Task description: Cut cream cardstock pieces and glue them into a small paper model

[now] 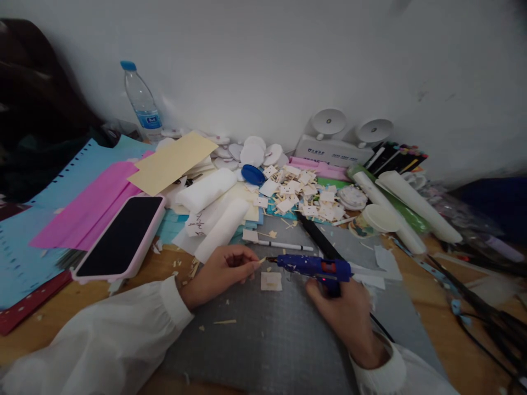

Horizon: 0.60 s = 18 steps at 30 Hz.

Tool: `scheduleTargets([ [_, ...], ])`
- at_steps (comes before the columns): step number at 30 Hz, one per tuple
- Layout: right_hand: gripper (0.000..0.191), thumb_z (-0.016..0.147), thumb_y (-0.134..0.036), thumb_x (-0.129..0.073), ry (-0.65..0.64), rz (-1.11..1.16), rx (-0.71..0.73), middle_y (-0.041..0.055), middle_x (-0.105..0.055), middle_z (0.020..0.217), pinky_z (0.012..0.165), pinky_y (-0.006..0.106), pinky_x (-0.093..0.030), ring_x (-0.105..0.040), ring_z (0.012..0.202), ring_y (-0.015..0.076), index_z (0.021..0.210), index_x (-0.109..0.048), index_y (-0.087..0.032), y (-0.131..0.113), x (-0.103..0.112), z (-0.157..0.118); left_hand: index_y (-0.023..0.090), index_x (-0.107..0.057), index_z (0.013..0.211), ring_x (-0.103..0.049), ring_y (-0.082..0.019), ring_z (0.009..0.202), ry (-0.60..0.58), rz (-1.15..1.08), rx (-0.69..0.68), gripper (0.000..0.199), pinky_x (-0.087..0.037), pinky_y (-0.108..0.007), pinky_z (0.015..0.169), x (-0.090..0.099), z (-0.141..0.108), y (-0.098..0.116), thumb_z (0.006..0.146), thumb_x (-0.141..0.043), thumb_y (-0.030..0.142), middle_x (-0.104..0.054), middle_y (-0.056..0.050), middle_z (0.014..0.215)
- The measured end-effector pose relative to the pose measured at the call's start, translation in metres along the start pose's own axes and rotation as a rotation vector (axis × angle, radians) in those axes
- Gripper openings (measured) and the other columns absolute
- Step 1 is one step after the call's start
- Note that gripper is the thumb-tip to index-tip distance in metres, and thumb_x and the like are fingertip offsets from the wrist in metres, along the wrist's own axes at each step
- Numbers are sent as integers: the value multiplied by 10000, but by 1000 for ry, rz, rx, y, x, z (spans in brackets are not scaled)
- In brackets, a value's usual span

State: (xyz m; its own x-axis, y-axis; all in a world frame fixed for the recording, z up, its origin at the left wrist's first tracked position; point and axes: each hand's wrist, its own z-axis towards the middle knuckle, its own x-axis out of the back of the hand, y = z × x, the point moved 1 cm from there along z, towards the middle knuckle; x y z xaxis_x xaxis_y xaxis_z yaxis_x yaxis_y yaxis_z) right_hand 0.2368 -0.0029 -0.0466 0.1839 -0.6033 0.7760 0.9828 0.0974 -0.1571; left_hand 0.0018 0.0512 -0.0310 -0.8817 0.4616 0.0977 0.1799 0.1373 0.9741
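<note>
My left hand [224, 272] pinches a small, thin wooden piece [262, 261] between thumb and fingertips. The nozzle of a blue glue gun [308, 265] meets or nearly meets the piece's tip. Around the glue gun's handle wraps my right hand [348, 312], and a red light glows near the grip. Just below the nozzle, a small pale square [271, 281] lies on the grey mat [263, 345], with a strip across its middle. Loose slivers lie on the mat nearby.
Behind the hands sit a pile of small wooden squares [302, 192], a white pen [286, 246] and a paper cup [374, 220]. A phone [121, 238], coloured papers and a bottle [142, 101] stand left. Rolls [389, 211], scissors and cables lie right.
</note>
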Motion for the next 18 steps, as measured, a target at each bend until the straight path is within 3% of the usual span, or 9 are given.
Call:
scheduleTargets([
  [18,287,783,-413,-480,3,18,25,-9,-538,419,411,247,-351,-518,370,158,589,-532,-207,2,-1,-2,134,-638,778,-490,-88,497,-5,12,-2,233,-364,-194,466,0,-1,0,798,-624,366,-591,0,607],
])
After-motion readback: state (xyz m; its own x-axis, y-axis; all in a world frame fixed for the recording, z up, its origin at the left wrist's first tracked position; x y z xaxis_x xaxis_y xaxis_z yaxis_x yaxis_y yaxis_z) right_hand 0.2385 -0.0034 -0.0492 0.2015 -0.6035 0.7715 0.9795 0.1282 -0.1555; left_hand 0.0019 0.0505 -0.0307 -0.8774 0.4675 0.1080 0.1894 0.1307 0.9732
